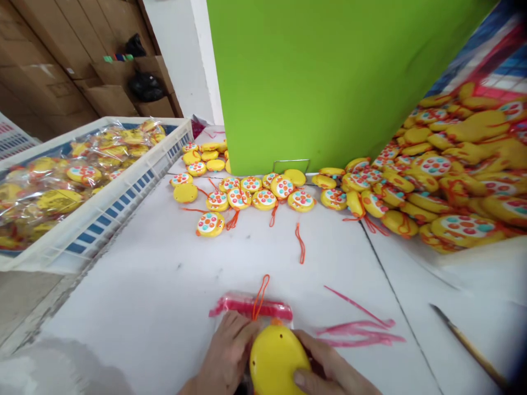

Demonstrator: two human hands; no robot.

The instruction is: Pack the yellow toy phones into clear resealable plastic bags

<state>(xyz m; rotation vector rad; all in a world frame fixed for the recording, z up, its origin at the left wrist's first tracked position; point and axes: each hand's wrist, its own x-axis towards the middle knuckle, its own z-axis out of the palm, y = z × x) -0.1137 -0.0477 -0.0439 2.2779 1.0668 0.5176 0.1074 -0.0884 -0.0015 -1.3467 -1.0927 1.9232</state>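
Note:
A yellow oval toy (276,359), seen from its plain back with small holes, is in my right hand (329,365), thumb on its face and fingers around its right side. An orange cord loop (260,293) stands up beside the toy's top. My left hand (230,345) is closed against the toy's left edge, fingers curled at the foot of the cord. What those fingers pinch is hidden. Beneath both hands lies clear plastic bagging with a red strip (259,307) along its far edge. Several loose pink strips (358,333) lie to the right.
Yellow toys with coloured dots (239,198) line the table's back before a green panel (329,82). A large heap of them (465,164) fills the right. At left, a white crate (119,192) holds bagged toys. A knife-like tool (465,340) lies right; an orange cord (300,244) lies mid-table.

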